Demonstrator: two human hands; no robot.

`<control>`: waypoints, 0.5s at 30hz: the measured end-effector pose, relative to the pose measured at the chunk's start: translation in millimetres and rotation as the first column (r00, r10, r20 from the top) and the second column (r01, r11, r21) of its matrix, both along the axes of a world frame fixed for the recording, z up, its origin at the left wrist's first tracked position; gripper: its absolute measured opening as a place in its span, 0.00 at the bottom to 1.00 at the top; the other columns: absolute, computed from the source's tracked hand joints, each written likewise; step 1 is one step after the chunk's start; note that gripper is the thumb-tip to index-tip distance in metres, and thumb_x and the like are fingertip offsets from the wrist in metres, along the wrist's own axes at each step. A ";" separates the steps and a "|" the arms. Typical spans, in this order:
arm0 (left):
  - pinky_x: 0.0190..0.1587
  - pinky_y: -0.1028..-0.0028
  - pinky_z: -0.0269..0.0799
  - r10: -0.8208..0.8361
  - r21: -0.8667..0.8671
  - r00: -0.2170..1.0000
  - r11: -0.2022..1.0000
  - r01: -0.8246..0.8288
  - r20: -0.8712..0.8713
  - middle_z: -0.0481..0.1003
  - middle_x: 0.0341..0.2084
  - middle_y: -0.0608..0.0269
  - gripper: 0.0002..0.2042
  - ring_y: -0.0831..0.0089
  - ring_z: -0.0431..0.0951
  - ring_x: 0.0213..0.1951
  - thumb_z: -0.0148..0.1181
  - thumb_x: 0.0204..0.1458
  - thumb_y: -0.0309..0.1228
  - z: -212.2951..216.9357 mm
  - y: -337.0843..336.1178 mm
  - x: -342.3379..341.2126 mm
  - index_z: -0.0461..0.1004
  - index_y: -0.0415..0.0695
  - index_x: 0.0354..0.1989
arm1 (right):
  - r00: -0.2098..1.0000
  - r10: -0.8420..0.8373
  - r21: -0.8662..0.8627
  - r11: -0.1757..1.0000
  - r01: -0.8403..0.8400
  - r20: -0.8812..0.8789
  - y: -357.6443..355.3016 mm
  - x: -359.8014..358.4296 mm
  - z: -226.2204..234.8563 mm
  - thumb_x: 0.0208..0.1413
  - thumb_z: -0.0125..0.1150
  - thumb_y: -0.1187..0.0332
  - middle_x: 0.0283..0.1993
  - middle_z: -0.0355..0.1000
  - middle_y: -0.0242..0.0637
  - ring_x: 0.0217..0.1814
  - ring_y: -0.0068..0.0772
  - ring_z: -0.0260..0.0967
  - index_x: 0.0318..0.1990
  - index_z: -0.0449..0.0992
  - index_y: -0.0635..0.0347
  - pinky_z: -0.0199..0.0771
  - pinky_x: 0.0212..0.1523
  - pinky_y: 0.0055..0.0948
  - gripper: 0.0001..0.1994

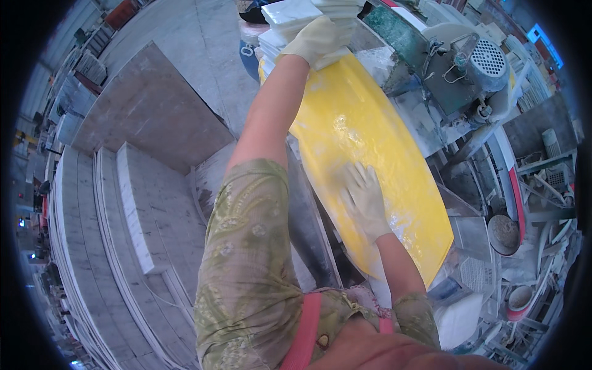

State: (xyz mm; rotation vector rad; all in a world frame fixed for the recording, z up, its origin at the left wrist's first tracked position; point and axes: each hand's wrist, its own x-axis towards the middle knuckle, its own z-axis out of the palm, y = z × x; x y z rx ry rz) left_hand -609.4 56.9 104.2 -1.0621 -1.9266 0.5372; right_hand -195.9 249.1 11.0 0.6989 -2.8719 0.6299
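My left hand (313, 42), in a pale glove, reaches far forward to a stack of white slabs (290, 13). Its fingers look curled against the slabs' near side, gripping there; the fingertips are hidden. A glossy yellow sheet (351, 117) stretches from under the stack back toward my body, wet-looking or shiny in places. On its nearer left part lies my right hand (364, 200), gloved as well, palm down with fingers stretched out, slightly blurred.
To the left are long pale stone slabs (139, 209) in stepped piles and a large brown board (154, 108) leaning upright. A machine with a round grilled motor (489, 58) stands right of the sheet. Lower right, a round dusty container (504, 234) sits among clutter.
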 end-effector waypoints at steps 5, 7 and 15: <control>0.48 0.69 0.75 -0.087 0.034 0.996 0.996 0.087 0.002 0.78 0.47 0.73 0.12 0.72 0.80 0.47 0.58 0.54 0.31 8.8 -11.3 16.2 0.77 0.52 0.46 | 1.000 -0.007 0.004 1.000 0.007 0.002 -1.7 0.9 3.3 0.62 0.54 0.66 0.72 0.62 0.46 0.77 0.49 0.52 0.65 0.68 0.65 0.43 0.79 0.50 0.24; 0.49 0.69 0.74 -0.168 -0.010 0.961 0.985 0.170 -0.220 0.76 0.50 0.71 0.11 0.73 0.78 0.51 0.57 0.54 0.32 24.7 -20.3 45.3 0.77 0.51 0.46 | 0.999 -0.006 0.014 1.000 0.007 -0.034 -1.8 0.1 1.9 0.63 0.54 0.65 0.71 0.63 0.46 0.76 0.50 0.53 0.64 0.69 0.64 0.45 0.78 0.51 0.24; 0.57 0.71 0.70 -0.139 -0.009 0.987 0.990 0.140 0.084 0.74 0.51 0.70 0.09 0.72 0.74 0.56 0.55 0.56 0.33 60.9 -19.8 91.8 0.76 0.50 0.43 | 0.998 0.005 0.008 1.000 -0.005 -0.062 1.5 0.0 -2.8 0.63 0.52 0.65 0.69 0.65 0.46 0.74 0.50 0.56 0.63 0.70 0.62 0.47 0.76 0.53 0.22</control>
